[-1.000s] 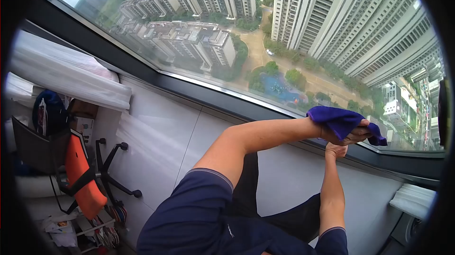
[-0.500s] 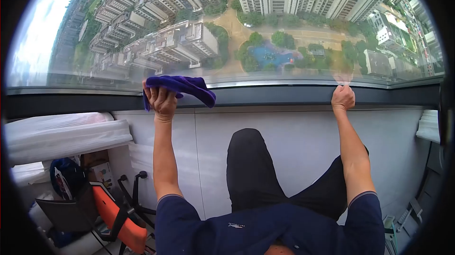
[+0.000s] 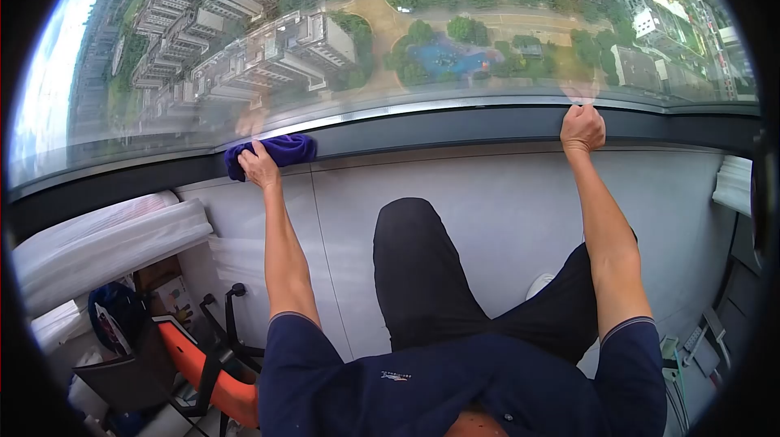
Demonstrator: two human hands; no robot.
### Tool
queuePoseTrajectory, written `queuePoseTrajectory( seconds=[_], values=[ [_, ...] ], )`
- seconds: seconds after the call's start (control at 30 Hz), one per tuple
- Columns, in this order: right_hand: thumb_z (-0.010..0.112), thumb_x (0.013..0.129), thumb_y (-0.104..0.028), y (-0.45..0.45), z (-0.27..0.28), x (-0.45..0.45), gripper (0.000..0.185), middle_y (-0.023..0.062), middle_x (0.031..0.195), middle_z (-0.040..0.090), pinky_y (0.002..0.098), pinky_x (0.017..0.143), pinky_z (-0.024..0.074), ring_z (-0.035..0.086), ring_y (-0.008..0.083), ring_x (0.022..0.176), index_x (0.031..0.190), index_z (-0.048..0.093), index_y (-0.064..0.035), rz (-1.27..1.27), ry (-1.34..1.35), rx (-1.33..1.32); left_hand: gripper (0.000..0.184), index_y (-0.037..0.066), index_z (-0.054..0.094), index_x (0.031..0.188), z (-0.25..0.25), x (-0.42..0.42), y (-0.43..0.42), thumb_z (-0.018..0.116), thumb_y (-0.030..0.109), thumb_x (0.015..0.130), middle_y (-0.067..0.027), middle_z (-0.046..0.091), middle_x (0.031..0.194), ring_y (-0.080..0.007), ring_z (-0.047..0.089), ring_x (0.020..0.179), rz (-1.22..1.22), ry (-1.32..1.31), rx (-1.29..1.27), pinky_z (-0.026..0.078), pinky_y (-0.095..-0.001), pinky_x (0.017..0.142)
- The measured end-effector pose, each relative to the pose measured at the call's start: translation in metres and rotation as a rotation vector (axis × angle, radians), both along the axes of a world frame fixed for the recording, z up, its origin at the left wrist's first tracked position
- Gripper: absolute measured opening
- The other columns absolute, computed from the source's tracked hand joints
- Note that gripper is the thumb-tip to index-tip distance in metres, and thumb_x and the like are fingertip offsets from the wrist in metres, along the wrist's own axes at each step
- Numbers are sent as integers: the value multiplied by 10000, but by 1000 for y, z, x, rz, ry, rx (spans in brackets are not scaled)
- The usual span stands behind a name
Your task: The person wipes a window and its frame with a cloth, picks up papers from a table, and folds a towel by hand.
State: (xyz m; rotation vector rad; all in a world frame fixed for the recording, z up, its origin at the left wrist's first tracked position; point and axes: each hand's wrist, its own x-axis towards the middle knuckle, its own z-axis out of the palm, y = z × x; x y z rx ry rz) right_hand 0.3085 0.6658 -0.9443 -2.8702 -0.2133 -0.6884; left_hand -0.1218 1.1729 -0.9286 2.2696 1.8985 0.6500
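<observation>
Head view: since the earlier frame the purple cloth point(image 3: 291, 149) has gone from draped to bunched on the dark window frame point(image 3: 439, 128) — long axis roughly along it; left hand point(image 3: 258, 166) fingers curl round its left half — right hand point(image 3: 583, 127) fisted, contents hard to tell

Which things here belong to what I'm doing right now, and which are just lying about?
In use:
- purple cloth, under your left hand
- dark window frame, where the cloth lies; your right hand is closed in a fist at it

Just around:
- orange and black chair
- dark blue bag
- white bundle
</observation>
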Motion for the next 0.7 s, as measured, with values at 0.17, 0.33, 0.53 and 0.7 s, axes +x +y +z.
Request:
queuePoseTrajectory(
  seconds=[0.17, 0.33, 0.53, 0.7],
  values=[
    [562, 751, -196, 4, 5, 1, 180, 103, 677, 624, 477, 585, 469, 604, 335, 683, 618, 545, -77, -7, 23, 24, 810, -166, 501, 1108, 20, 88, -141, 460, 618, 909, -284, 495, 1111, -425, 500, 1037, -395, 396, 52, 406, -487, 917],
    [564, 750, -200, 4, 9, 0, 200, 128, 672, 629, 453, 634, 488, 601, 337, 672, 603, 565, -65, 0, 50, 73, 831, -194, 515, 1100, 86, 195, -248, 540, 608, 884, -274, 532, 1066, -421, 612, 919, -737, 577, -316, 521, -445, 782],
    [567, 773, -218, 3, 13, -1, 223, 151, 701, 649, 430, 728, 490, 616, 335, 713, 636, 613, -48, 40, 113, 149, 687, -193, 589, 979, 83, 287, -337, 563, 490, 906, -350, 567, 1073, -428, 605, 965, -1064, 373, -485, 504, -453, 871],
    [551, 838, -208, 1, 44, -5, 243, 188, 859, 684, 418, 858, 491, 627, 335, 903, 779, 704, -29, 44, 481, 171, 394, -115, 642, 1028, 98, 265, -314, 570, 260, 930, -185, 681, 882, -316, 704, 822, -836, -58, -957, 586, -352, 571]
  ],
)
